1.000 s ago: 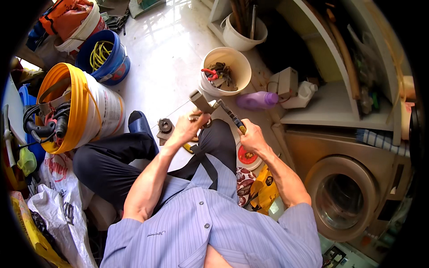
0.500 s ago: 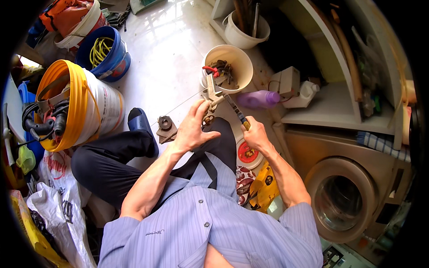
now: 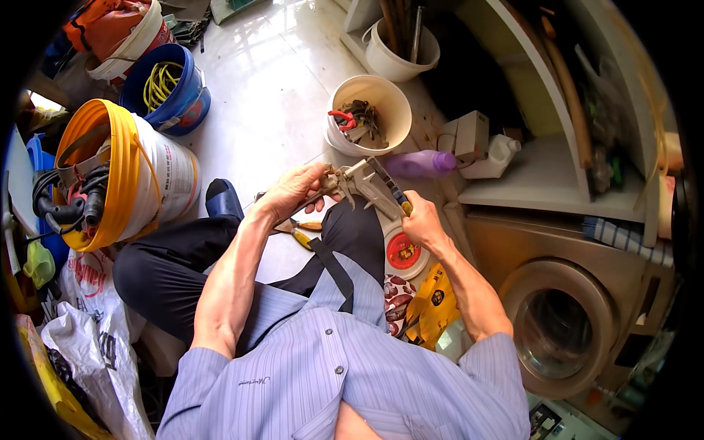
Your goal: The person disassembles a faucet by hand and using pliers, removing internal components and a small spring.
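Observation:
My left hand (image 3: 299, 192) is closed round a dirty, silver pistol-shaped metal tool (image 3: 367, 187), which has a trigger and a grip pointing right. A thin rod or barrel runs back beneath my left fingers. In my right fist (image 3: 424, 220) is a long, narrow dark tool with a yellow-and-black handle (image 3: 404, 204). Its far end lies against or just over the pistol-shaped tool's grip; I cannot tell which. Yellow-handled pliers (image 3: 302, 233) lie on the floor between my legs, partly hidden by my left hand and wrist.
Ahead stands a white bucket (image 3: 400, 110) of small tools, beside a purple bottle (image 3: 425, 163). Yellow-rimmed (image 3: 121, 139) and blue (image 3: 192, 103) buckets stand on the left. At right are a shelf (image 3: 528, 183) and a front-loading washing machine (image 3: 506, 249). A round red-and-white lid (image 3: 419, 258) lies near my right knee.
My left hand has gone from open fingers beside the pistol-shaped tool to a closed grip on it. The tool has turned and come lower, away from the bucket. The yellow-handled pliers now show.

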Tool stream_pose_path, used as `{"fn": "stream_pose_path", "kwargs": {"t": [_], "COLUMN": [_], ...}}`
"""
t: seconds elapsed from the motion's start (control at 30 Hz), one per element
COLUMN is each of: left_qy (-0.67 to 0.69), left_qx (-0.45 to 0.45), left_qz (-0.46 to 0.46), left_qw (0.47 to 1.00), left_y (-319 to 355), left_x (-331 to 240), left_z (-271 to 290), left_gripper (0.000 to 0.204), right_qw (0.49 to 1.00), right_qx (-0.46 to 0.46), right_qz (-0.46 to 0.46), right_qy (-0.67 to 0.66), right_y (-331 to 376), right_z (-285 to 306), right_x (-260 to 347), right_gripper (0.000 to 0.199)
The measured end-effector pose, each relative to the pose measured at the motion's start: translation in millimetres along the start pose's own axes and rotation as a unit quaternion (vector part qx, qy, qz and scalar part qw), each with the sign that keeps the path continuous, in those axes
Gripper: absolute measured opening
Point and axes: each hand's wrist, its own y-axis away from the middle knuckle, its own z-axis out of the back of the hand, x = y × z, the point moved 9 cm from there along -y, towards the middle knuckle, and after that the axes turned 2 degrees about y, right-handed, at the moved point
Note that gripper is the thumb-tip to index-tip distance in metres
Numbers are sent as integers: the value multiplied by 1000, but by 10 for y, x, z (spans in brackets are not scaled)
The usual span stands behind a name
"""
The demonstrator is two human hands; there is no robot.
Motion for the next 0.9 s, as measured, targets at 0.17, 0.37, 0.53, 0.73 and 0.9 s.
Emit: {"fn": "stream_pose_path", "kwargs": {"t": [0.17,0.37,0.53,0.73,0.9], "left_qy": [-57,-217,-334,-163,-210], "left_qx": [-120,-233,-158,-272,-231], "left_qz": [132,-113,-271,-150,69], "left_qw": [982,941,889,936,948], "left_y": [-50,89,361,72,10], "left_x": [391,204,96,164,413], "left_z": [311,238,-35,189,612], "left_gripper": [47,57,51,41,53], "right_qw": [998,1000,999,1000,999], "right_qx": [15,9,21,-3,9], "right_qz": [60,25,-46,13,32], "right_qy": [28,15,-15,-5,-13], "right_y": [-83,-67,-32,-9,-51], "right_z": [0,-152,-194,-215,-255], "right_x": [331,150,21,75,260], "right_gripper": [28,32,34,33,34]}}
